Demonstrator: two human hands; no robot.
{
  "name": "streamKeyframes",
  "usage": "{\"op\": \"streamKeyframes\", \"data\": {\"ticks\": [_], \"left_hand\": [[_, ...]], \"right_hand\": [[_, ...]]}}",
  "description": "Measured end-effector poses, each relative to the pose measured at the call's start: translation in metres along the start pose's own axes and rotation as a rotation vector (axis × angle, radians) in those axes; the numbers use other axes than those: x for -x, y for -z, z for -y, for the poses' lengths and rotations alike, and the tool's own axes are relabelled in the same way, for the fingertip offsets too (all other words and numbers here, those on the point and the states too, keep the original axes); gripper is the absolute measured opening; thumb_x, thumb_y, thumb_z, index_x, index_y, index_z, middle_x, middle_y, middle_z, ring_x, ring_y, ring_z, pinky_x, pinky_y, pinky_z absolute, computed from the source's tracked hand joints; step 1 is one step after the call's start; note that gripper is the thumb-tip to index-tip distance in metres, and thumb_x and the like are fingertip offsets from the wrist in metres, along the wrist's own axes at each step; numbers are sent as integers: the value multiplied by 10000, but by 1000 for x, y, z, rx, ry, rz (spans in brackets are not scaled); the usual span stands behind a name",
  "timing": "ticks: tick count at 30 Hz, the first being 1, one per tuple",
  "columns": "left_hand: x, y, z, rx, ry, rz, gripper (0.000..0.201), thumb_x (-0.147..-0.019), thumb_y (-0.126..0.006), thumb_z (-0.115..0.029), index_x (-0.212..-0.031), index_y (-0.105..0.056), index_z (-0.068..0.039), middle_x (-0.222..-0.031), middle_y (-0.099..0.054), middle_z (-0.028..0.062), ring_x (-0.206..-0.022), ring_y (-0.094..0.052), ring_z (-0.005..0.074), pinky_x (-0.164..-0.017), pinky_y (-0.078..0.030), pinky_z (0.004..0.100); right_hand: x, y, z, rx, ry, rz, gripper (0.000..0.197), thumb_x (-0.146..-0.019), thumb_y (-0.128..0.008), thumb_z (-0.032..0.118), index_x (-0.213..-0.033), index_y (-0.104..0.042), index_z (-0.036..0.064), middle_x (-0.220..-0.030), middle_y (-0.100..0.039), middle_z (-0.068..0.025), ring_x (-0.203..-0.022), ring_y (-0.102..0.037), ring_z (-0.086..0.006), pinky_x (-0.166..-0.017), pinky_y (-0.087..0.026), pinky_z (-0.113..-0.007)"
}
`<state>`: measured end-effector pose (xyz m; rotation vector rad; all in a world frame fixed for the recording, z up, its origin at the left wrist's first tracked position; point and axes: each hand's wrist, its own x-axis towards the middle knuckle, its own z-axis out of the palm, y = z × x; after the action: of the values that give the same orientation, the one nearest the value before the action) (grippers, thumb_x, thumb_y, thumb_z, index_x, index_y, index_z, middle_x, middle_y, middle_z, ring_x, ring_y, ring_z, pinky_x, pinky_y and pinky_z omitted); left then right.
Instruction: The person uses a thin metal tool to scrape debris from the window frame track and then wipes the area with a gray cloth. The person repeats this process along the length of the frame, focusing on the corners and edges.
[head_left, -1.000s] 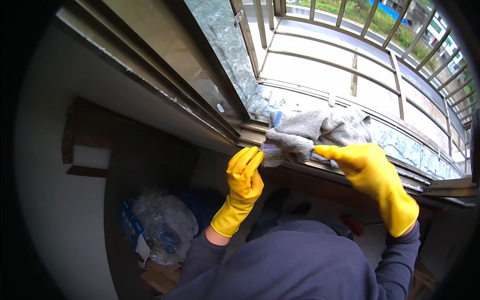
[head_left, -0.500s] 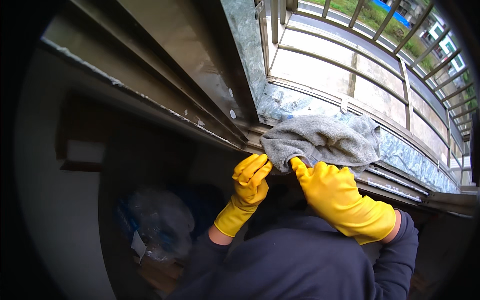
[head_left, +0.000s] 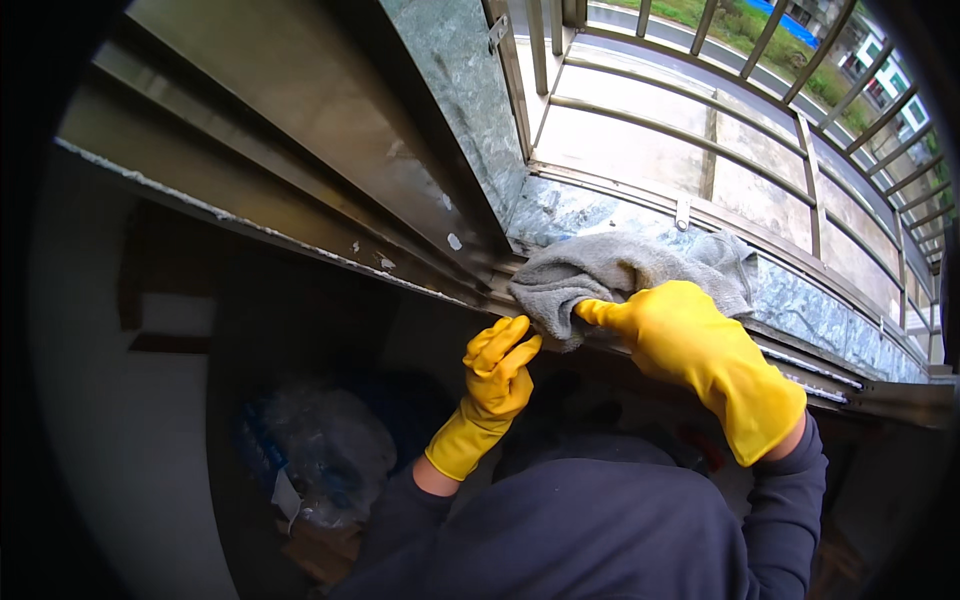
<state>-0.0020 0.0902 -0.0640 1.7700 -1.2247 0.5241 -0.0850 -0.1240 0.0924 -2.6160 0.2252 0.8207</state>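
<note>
Bunched grey terry cloth [head_left: 600, 258] across the brown metal window track [head_left: 822, 378]

Cloth lies in thick folds near the left end of the track, its far side on the blue-grey marbled stone ledge [head_left: 825, 308]; a brownish patch shows on top.

Right hand [head_left: 690, 345], in a yellow rubber glove: above the near side of the cloth, one finger extended and pushed into a fold. Remaining fingers hidden beneath the hand — cannot tell whether this grip is clamped on fabric.

Left hand [head_left: 497, 368], in a matching yellow glove: upright, fingers bent and close together, tips just beside the cloth's lower left edge. Contact unclear; cannot tell whether this grip pinches anything.

Surroundings: metal guard bars [head_left: 640, 122] beyond the ledge; at lower left, in shadow — a crumpled clear plastic bag [head_left: 345, 445].
</note>
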Motion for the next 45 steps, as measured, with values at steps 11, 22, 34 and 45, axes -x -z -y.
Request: {"op": "streamKeyframes", "data": {"ticks": [11, 22, 34, 45], "left_hand": [[0, 14, -1, 94, 108, 41, 347, -733, -559, 133, -1008, -680, -41, -1064, -657, 144, -972, -650, 343, -839, -534, 417], [3, 3, 10, -28, 220, -7, 271, -794, -595, 118, -996, -643, -56, -964, -632, 114, -888, -601, 314, -836, -470, 387], [8, 2, 31, 11, 234, 50, 198, -776, -551, 74, -872, -597, -94, -871, -630, 95, -817, -584, 299, -766, -461, 395], [4, 0, 35, -54, 117, 99, 224, -803, -571, 83, -904, -543, -115, -854, -613, 94, -767, -575, 319, -829, -435, 447]], "right_hand": [[-22, 1, -24, -56, 215, -178, 508, -850, -598, 121, -1339, -603, 257, -865, -693, -153, -785, -671, -363, -682, -519, -424], [45, -20, 19, 198, 81, -157, 513, -895, -576, 171, -1404, -523, 143, -845, -658, -164, -723, -679, -344, -594, -524, -488], [-6, -15, -50, -233, 275, -26, 472, -839, -648, 108, -1275, -663, 289, -799, -677, -148, -665, -637, -366, -604, -507, -403], [189, 10, -128, -232, -587, 63, 379, -738, -661, 9, -1030, -787, 215, -804, -700, -152, -683, -679, -304, -637, -518, -334]]}}
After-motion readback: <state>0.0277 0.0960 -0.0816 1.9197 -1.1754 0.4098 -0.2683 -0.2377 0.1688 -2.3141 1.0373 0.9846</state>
